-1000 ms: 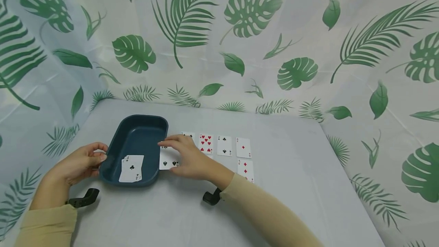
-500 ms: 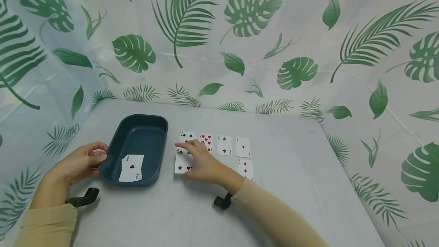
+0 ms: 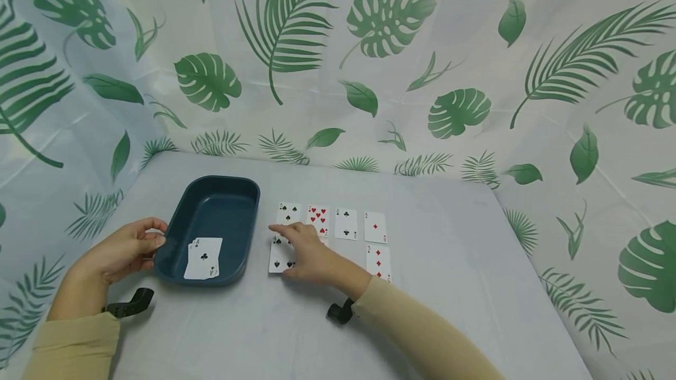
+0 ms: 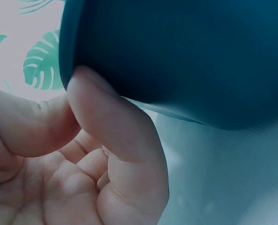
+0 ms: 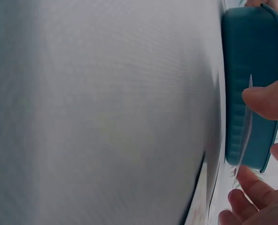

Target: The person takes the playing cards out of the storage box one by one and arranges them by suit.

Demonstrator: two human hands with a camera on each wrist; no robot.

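My left hand [image 3: 129,248] grips the left rim of a dark blue tray [image 3: 224,213]; the left wrist view shows thumb and forefinger at the tray's wall [image 4: 176,56]. Inside, near the tray's front, lies a small stack topped by the ace of clubs [image 3: 204,260]. To the right of the tray, my right hand [image 3: 314,260] holds a playing card [image 3: 277,257], which looks like the four of spades, with the palm covering part of its face. Seen edge-on in the right wrist view, the card [image 5: 246,126] stands clear of the table between thumb and fingers.
A row of face-up cards lies behind my right hand: five of spades [image 3: 288,211], seven of hearts [image 3: 318,220], two of clubs [image 3: 345,224] and ace of diamonds [image 3: 375,226]. The three of diamonds [image 3: 378,260] lies in front of the ace. Leaf-patterned cloth [image 3: 391,116] walls the table.
My right hand has carried the card from the tray's right edge further right and slightly nearer, uncovering the five of spades. The left hand and tray have stayed put.
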